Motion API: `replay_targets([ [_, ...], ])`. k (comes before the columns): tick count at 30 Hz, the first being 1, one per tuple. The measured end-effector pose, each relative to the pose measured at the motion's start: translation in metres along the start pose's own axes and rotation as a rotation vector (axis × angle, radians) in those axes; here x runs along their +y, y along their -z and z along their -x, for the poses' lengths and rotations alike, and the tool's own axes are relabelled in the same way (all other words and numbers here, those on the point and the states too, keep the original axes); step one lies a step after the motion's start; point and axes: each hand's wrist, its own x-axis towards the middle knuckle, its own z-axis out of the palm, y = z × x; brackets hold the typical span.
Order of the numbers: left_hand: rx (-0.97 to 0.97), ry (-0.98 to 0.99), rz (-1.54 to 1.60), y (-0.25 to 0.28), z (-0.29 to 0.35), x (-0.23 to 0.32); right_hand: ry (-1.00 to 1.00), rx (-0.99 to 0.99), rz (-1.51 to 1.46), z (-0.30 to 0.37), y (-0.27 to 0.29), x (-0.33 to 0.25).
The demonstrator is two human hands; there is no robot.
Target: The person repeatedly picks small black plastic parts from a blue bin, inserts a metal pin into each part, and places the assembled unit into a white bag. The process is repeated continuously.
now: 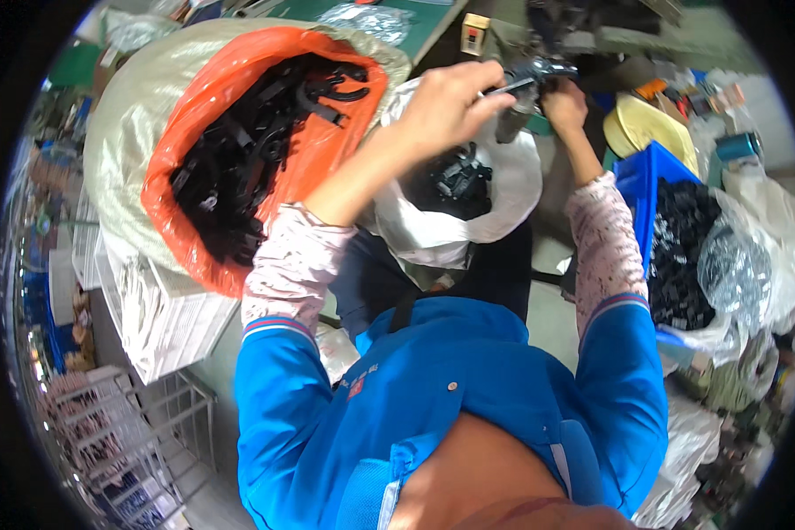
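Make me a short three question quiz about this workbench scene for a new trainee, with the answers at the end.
1. True or false: the orange-lined sack of black parts lies on the person's left.
2. What colour is the bin on the person's right? A red, B blue, C green.
3. Fill in: just below both hands hangs a ____ plastic bag with black parts in it.

Key
1. True.
2. B, blue; it holds dark parts in a clear liner.
3. White. The left hand grips a thin metal piece, and the right hand is on the dark part at the machine; how the right hand's fingers close cannot be told.
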Motion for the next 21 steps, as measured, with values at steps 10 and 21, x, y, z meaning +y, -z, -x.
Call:
replay_targets([
  [10, -0.351, 0.466, -0.415, 0.039, 0.117, -0.101, -0.057, 0.03, -0.145, -0.003, -0.006, 0.011],
  [21, -0.109, 0.314, -0.638, 0.096, 0.159, -0.156, -0.101, 0.031, -1.074, 0.001, 0.019, -0.002],
])
